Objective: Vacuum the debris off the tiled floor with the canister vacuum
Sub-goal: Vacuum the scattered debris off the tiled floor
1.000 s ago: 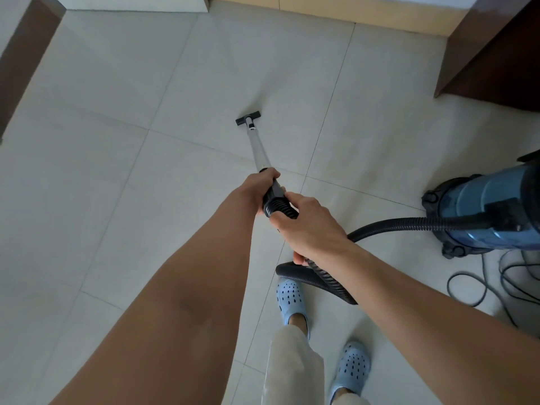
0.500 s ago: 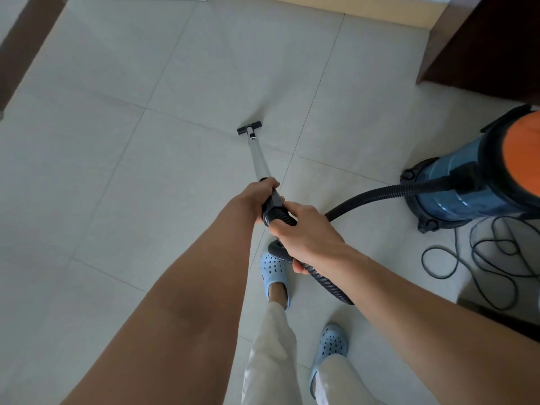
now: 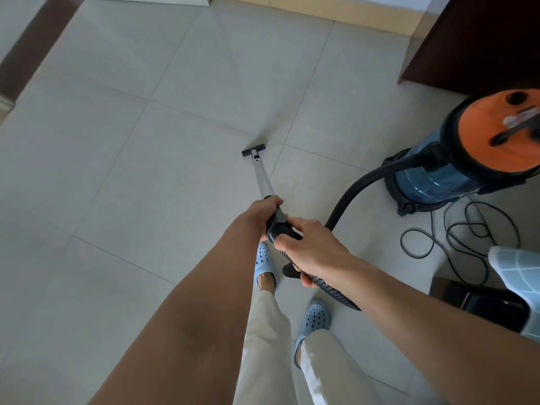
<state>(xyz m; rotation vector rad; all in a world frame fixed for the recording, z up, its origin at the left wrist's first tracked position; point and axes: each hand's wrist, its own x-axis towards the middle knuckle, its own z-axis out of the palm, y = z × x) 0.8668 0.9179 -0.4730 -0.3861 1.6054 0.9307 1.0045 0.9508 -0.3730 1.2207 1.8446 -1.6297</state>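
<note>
Nearest the camera, two pale trouser legs (image 3: 271, 346) run down to light-blue perforated clogs: the left clog (image 3: 264, 264) lies at about 6 o'clock from the hands, and the right clog (image 3: 315, 320) is closer in, at 5 o'clock.

Just above them both bare forearms reach forward. The right hand (image 3: 314, 249) is curled round the black ribbed hose (image 3: 344, 200) where it joins the wand, its thumb lying over the ribs. The left hand (image 3: 263, 211) is clamped on the wand's black cuff, just ahead of the right hand and almost touching it. Behind the right wrist the hose loops down and back, then curves out at 2 o'clock to the canister.

From the left hand the grey metal wand (image 3: 263, 179) slants away toward 12 o'clock and ends in a small black floor nozzle (image 3: 253, 149), which rests flat on the pale tiled floor (image 3: 146, 171) close to a crossing of grout lines. Any debris is too small to make out.

At 4 o'clock, a dark box-like object (image 3: 479, 305) sits on the floor, partly behind a light checked sleeve (image 3: 517, 276). Beyond it at 3 o'clock a black power cord (image 3: 455, 229) lies in loose loops. At 2 o'clock stands the canister vacuum (image 3: 455, 168), a blue drum with an orange lid, tilted in the wide lens. Farther off, dark wooden furniture (image 3: 479, 39) fills the 1 o'clock corner, and a brown skirting strip (image 3: 38, 42) runs along 10 o'clock.
</note>
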